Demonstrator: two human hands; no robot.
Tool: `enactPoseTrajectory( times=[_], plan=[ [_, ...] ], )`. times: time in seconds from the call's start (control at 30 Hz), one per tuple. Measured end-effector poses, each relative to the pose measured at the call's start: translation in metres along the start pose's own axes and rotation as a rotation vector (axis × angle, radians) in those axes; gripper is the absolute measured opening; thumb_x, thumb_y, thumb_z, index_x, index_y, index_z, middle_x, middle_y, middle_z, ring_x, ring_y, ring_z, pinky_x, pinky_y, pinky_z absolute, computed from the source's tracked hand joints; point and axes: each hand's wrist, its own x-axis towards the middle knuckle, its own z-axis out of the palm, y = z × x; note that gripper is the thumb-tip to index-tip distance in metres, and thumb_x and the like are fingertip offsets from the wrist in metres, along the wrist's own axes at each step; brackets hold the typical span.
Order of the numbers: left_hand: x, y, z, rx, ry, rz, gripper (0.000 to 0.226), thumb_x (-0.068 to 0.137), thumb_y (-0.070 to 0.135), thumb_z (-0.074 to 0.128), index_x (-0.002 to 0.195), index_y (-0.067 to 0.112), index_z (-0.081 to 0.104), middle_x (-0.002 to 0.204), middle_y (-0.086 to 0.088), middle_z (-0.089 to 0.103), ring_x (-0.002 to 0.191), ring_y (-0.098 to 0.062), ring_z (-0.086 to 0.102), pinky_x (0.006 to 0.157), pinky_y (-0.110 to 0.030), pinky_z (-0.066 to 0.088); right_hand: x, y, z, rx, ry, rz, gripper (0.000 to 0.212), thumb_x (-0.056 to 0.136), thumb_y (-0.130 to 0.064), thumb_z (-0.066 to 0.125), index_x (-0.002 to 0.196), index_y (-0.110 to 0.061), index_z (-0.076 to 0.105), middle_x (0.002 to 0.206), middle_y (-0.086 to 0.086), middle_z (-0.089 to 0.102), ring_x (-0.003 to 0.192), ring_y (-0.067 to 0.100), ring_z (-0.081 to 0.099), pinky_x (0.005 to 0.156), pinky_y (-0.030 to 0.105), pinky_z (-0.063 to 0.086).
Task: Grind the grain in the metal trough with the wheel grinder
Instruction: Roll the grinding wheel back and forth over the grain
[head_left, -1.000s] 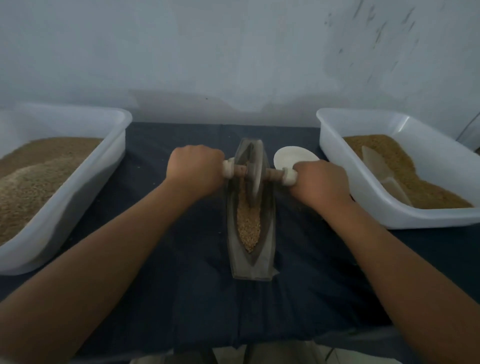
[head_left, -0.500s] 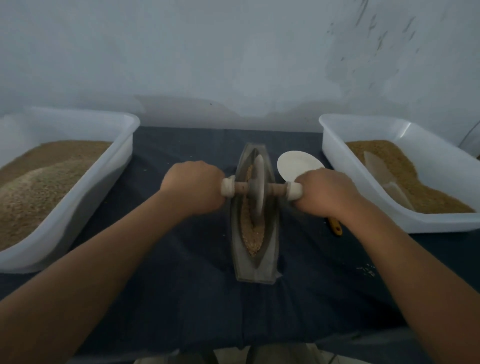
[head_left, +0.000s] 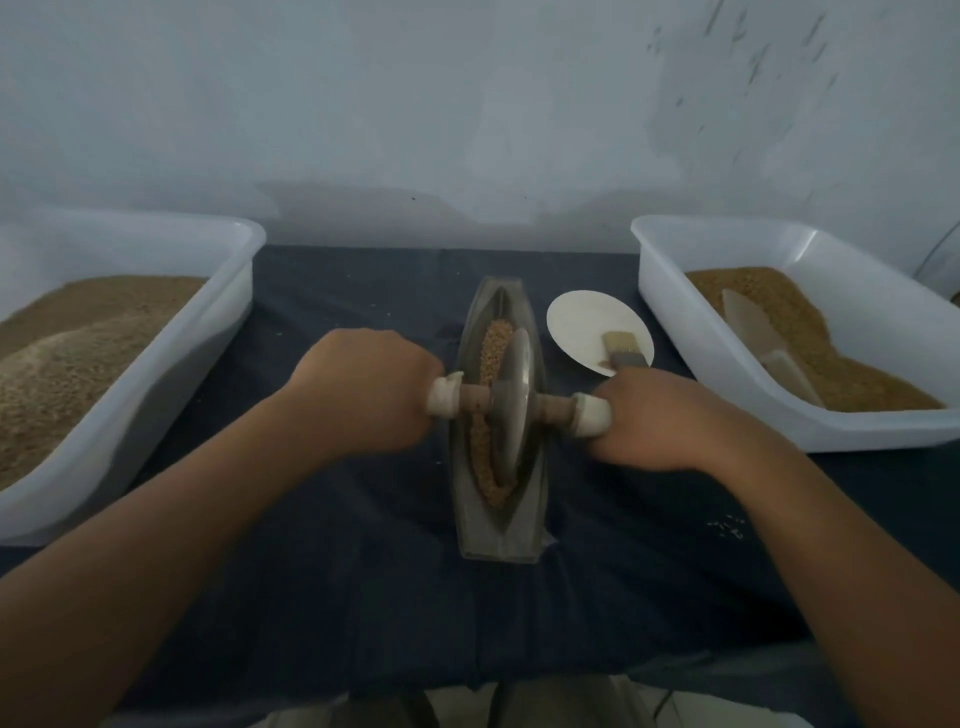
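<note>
A narrow boat-shaped metal trough (head_left: 470, 530) lies lengthwise on the dark cloth in the middle of the table. Brown grain (head_left: 491, 338) fills its groove. The wheel grinder (head_left: 511, 405), a metal disc on a wooden axle with white end caps, stands upright in the groove near the trough's middle. My left hand (head_left: 363, 389) is closed around the axle's left handle. My right hand (head_left: 660, 415) is closed around the right handle.
A white tub (head_left: 228, 291) of ground brown meal sits at the left. Another white tub (head_left: 670, 291) at the right holds grain and a pale scoop (head_left: 763, 338). A white dish (head_left: 587, 322) with a small brush (head_left: 621, 351) lies beside the trough. Spilled grains (head_left: 727, 527) dot the cloth.
Both hands have pulled the wheel grinder toward me along the trough, from its far end to about its middle. The brush on the dish has come into sight.
</note>
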Motion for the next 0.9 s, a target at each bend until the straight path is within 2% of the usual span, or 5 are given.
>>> enactPoseTrajectory(
  times=[0.17, 0.33, 0.43, 0.63, 0.9],
  plan=[
    [0.059, -0.006, 0.018, -0.04, 0.014, -0.209, 0.028, 0.084, 0.049, 0.054, 0.066, 0.027, 0.054, 0.063, 0.009, 0.055, 0.054, -0.015, 0.05, 0.053, -0.028, 0.039, 0.059, -0.009, -0.008, -0.171, 0.43, 0.129, 0.022, 0.085, -0.042, 0.058, 0.068, -0.029, 0.061, 0.066, -0.007, 0.059, 0.06, 0.016, 0.054, 0.057, 0.032, 0.043],
    [0.073, -0.005, 0.026, -0.107, 0.043, -0.303, 0.03, 0.087, 0.049, 0.059, 0.067, 0.026, 0.055, 0.064, 0.007, 0.055, 0.056, -0.018, 0.053, 0.057, -0.029, 0.041, 0.083, -0.007, -0.026, -0.257, 0.459, 0.095, 0.017, 0.084, -0.039, 0.054, 0.072, -0.03, 0.061, 0.067, -0.007, 0.059, 0.059, 0.015, 0.055, 0.053, 0.028, 0.038],
    [0.037, 0.0, 0.026, -0.123, 0.007, -0.25, 0.028, 0.087, 0.048, 0.055, 0.069, 0.027, 0.054, 0.065, 0.008, 0.055, 0.057, -0.017, 0.054, 0.057, -0.031, 0.044, 0.058, -0.006, -0.02, -0.228, 0.321, 0.045, 0.02, 0.086, -0.044, 0.06, 0.071, -0.03, 0.063, 0.07, -0.007, 0.062, 0.064, 0.013, 0.057, 0.056, 0.031, 0.043],
    [-0.022, 0.002, 0.017, -0.011, 0.095, -0.08, 0.035, 0.085, 0.055, 0.054, 0.063, 0.032, 0.039, 0.053, 0.011, 0.045, 0.045, -0.01, 0.041, 0.046, -0.024, 0.023, -0.002, -0.004, -0.009, -0.054, 0.087, -0.059, 0.022, 0.072, -0.063, 0.062, 0.077, -0.041, 0.067, 0.062, -0.011, 0.065, 0.058, 0.005, 0.062, 0.055, 0.033, 0.055],
    [0.062, -0.004, 0.032, -0.085, 0.154, -0.265, 0.036, 0.092, 0.043, 0.057, 0.065, 0.027, 0.038, 0.065, 0.005, 0.053, 0.059, -0.026, 0.051, 0.059, -0.031, 0.041, 0.073, -0.012, -0.014, -0.306, 0.508, 0.133, 0.026, 0.084, -0.035, 0.065, 0.065, -0.028, 0.051, 0.064, -0.006, 0.052, 0.055, 0.014, 0.046, 0.051, 0.028, 0.033]
  ],
)
